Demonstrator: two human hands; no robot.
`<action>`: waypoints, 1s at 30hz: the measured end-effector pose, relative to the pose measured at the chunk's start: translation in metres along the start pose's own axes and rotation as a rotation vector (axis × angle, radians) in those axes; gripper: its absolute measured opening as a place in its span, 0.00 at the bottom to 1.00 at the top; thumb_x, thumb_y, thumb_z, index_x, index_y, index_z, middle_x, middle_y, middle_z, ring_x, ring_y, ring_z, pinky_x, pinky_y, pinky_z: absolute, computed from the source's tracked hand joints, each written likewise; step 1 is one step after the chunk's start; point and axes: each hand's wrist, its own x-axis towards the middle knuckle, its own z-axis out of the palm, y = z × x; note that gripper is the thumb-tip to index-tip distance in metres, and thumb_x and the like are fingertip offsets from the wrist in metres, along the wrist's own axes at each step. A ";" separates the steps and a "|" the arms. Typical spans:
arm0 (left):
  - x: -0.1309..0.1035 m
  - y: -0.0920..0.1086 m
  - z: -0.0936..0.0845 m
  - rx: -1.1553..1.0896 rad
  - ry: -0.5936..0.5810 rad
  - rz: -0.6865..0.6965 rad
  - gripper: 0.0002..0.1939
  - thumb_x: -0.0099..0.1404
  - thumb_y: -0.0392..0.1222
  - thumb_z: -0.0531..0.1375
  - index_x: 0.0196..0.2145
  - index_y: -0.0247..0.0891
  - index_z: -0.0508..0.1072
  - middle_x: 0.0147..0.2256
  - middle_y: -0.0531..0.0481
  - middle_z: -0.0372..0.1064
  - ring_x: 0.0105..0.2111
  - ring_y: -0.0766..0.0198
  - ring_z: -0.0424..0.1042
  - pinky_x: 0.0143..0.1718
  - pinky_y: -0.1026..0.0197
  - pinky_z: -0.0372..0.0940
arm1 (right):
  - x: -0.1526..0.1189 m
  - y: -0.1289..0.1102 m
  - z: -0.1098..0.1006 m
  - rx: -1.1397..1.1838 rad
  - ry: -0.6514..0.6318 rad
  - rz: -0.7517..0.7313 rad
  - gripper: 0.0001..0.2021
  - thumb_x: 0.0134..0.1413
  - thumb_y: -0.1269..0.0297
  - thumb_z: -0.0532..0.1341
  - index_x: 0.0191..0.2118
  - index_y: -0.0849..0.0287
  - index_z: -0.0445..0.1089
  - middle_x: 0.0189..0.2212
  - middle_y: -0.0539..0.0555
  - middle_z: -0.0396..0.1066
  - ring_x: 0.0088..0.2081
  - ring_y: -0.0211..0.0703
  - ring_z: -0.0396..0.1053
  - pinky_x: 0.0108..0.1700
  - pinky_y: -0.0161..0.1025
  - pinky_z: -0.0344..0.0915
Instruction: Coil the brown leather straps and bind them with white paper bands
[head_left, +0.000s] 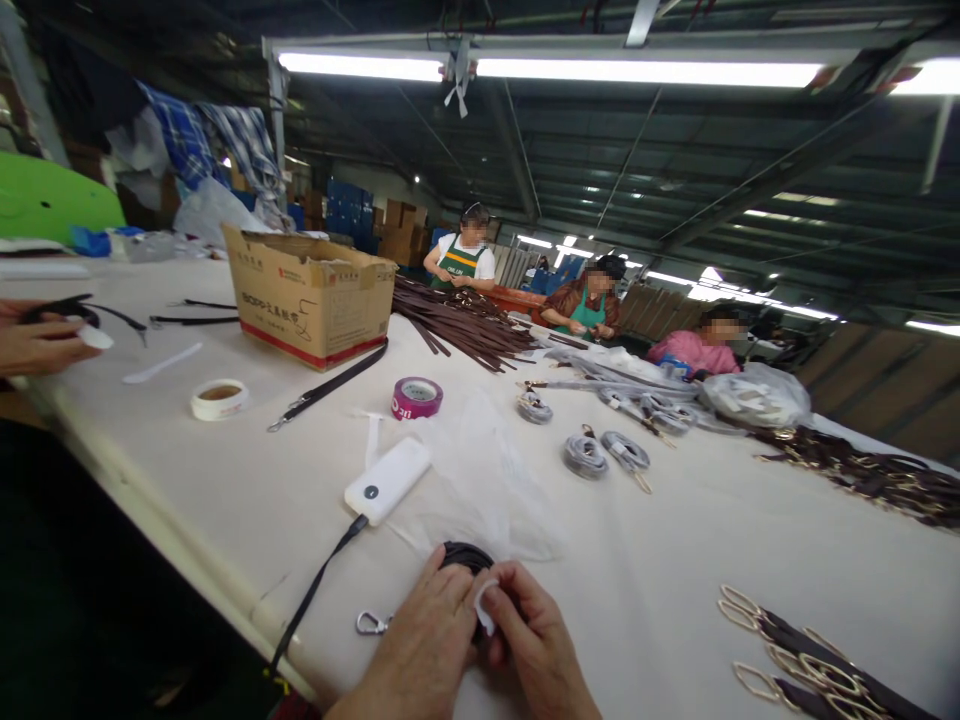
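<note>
My left hand [424, 640] and my right hand [536, 645] meet at the near edge of the white table [675, 560]. Together they grip a coiled black strap [466, 556], and a small white piece of tape or paper [484, 606] is pinched between their fingers. A silver snap hook [370, 623] lies just left of my left hand. A white power bank [387, 479] with a black cable [315, 585] sits beyond my hands, next to a clear plastic bag [480, 480].
A cardboard box [311, 295], a magenta tape roll [417, 397], a white tape roll [218, 399], coiled grey straps [585, 455] and piles of brown straps [465, 325] lie on the table. Three people sit at the far side. Another person's hand [37, 340] is at left.
</note>
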 end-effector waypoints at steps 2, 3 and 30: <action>-0.001 0.004 -0.007 -0.031 -0.042 -0.045 0.33 0.61 0.28 0.58 0.63 0.41 0.59 0.54 0.47 0.67 0.58 0.57 0.62 0.68 0.41 0.38 | 0.000 -0.002 0.000 0.002 0.009 0.005 0.22 0.52 0.42 0.63 0.30 0.59 0.67 0.16 0.43 0.62 0.16 0.31 0.55 0.20 0.29 0.52; -0.002 0.006 -0.013 -0.051 -0.070 -0.061 0.34 0.60 0.27 0.58 0.63 0.40 0.58 0.55 0.46 0.65 0.59 0.58 0.60 0.68 0.42 0.37 | 0.000 -0.002 0.000 0.006 0.015 0.012 0.22 0.52 0.42 0.63 0.31 0.59 0.66 0.16 0.43 0.62 0.16 0.31 0.55 0.20 0.29 0.52; 0.004 -0.002 0.006 -0.005 0.289 -0.201 0.16 0.68 0.36 0.42 0.31 0.39 0.67 0.33 0.41 0.71 0.51 0.49 0.69 0.53 0.44 0.66 | -0.007 -0.009 0.005 0.145 0.048 0.047 0.19 0.50 0.50 0.66 0.40 0.60 0.70 0.20 0.43 0.65 0.19 0.33 0.65 0.22 0.30 0.62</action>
